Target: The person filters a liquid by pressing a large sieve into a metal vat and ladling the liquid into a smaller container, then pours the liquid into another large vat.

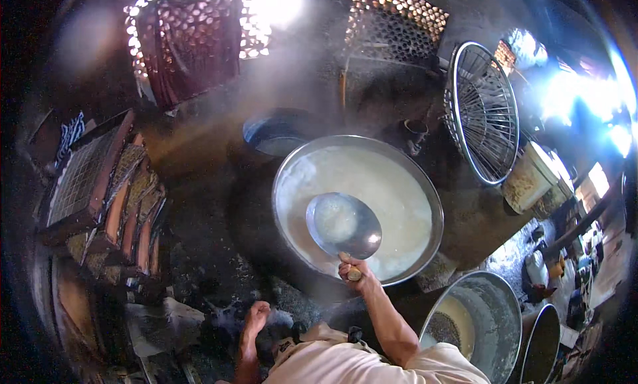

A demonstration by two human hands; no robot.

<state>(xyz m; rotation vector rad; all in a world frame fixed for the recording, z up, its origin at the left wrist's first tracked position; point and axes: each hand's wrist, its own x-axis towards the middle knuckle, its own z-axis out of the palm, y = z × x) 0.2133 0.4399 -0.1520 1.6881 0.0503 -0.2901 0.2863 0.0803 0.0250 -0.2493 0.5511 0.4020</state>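
Note:
Before me stands a wide metal pan (398,199) filled with pale, milky liquid. My right hand (356,273) is closed round the short wooden handle of a large round metal ladle (366,227). The ladle's bowl is over the pan, with some pale liquid in it; whether its underside touches the liquid I cannot tell. To the left, nearer my body, my left hand (257,314) is curled, away from the pan, and nothing can be made out in it.
At the lower right a deep metal vat (493,314) holds pale liquid, beside another metal container (543,341). A wire basket (486,115) leans at the right near a whitish bucket (531,179). Stacked wooden frames (89,174) stand left. Beyond the pan lies a dark blue basin (264,132). Steam hazes the view.

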